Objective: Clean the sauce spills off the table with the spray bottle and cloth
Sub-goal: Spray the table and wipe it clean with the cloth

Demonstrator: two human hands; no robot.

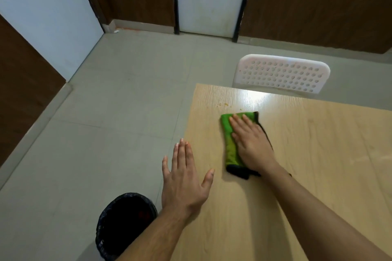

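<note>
Fingers: right-hand fingers lie straight and slightly spread, pressing flat on the folded green microfibre cloth with dark edging; left-hand fingers are straight and close together, thumb spread, holding nothing.
Right hand: the right hand covers most of the cloth's right half, palm down.
Left hand: the left hand hovers or rests at the tabletop's left edge, fingertips past it over the floor; contact cannot be told.
Cloth position: on the light wood-grain tabletop, near its far-left corner, just short of the spill.
Sauce spills: small yellowish specks of sauce sit between the cloth and the far edge; a further speck lies just beside the cloth's far end.
Spray bottle: not in view.
Risk, smearing: a dry pass may likely spread the specks rather than lift them, if no spray has wetted them.
Risk, overshoot: the far and left edges are near; a long stroke could push residue or the cloth off onto the grey tiled floor.
Risk, slip: a flat palm does not grip; the cloth could bunch or slide out.
Open room: broad bare tabletop to the right and toward the near edge.
Beyond edges: a white perforated plastic chair back stands behind the far edge; a black-lined round bin stands below the left edge.
</note>
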